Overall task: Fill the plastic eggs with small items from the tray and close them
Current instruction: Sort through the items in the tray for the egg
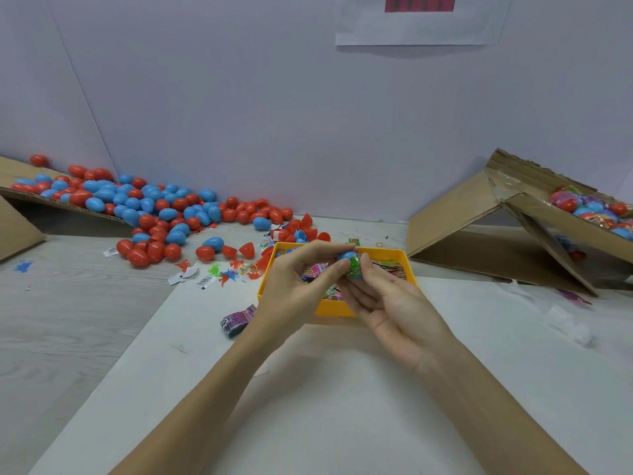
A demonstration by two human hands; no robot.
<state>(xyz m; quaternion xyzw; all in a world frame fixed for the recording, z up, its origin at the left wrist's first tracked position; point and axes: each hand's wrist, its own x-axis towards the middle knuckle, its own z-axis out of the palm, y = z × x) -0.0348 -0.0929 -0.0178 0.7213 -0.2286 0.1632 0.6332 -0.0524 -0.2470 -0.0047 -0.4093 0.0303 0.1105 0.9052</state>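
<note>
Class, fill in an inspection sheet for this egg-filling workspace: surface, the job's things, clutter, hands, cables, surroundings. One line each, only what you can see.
Surface: pale wood-grain table with a white sheet laid over its near part.
Job's things: yellow tray of small wrapped packets; blue egg with a green packet in it, held above the tray; heap of red and blue eggs at left rear.
Clutter: loose egg halves, small plastic figures, paper scraps, one purple packet beside the tray.
Hands: left hand and right hand both pinch the egg.
Cables: nothing seen.
Surroundings: plain wall, cardboard box of filled eggs at right.
</note>
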